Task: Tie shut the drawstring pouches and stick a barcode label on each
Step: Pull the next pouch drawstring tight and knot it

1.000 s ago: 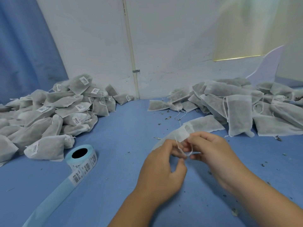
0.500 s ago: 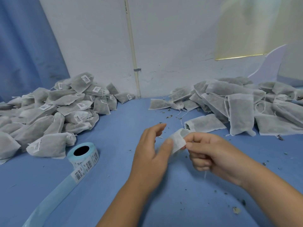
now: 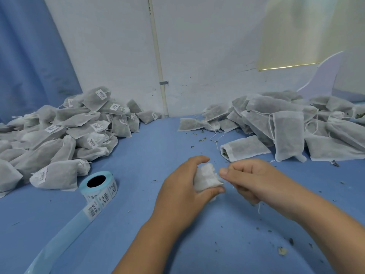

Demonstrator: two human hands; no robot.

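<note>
The left hand (image 3: 183,186) now wraps its grip round the small white fabric drawstring pouch (image 3: 206,178), where a moment ago only its thumb pressed it. Just right of that grip, the right hand (image 3: 254,182) has drawn off the pouch, its curled grip pinching the thin white drawstring (image 3: 259,208).

Blue tabletop (image 3: 148,155), scattered crumbs (image 3: 281,251), possibly herb bits, white wall pipe (image 3: 157,56), blue curtain (image 3: 29,56)
</note>
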